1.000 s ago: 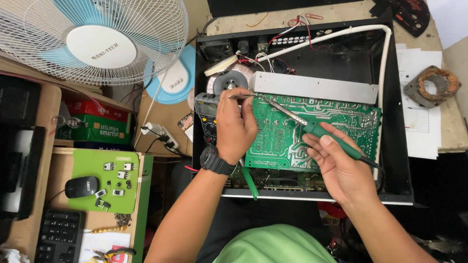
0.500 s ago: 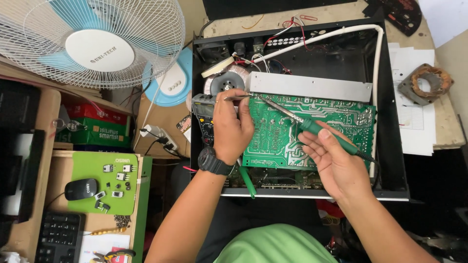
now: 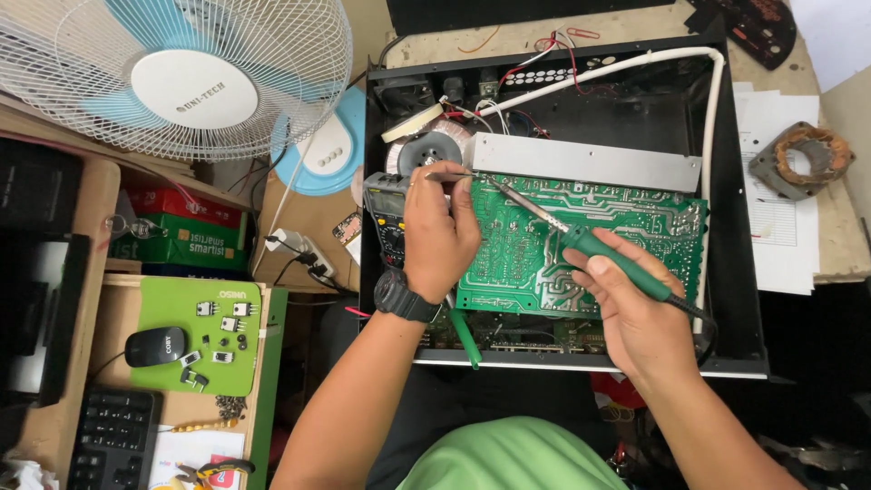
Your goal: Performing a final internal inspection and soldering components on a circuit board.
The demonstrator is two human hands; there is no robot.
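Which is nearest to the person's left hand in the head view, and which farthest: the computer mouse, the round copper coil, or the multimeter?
From the left hand:
1. Multimeter: just left of the hand, partly hidden behind it.
2. Computer mouse: far to the left and lower, on the green pad.
3. Round copper coil: far to the right, on the papers beyond the black case.

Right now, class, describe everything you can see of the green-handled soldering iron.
The green-handled soldering iron has a slim metal shaft and a dark cord trailing from its handle's rear. The right hand grips the handle like a pen. It lies slanted over the green circuit board, tip pointing up-left toward the left hand, near the board's upper left corner.
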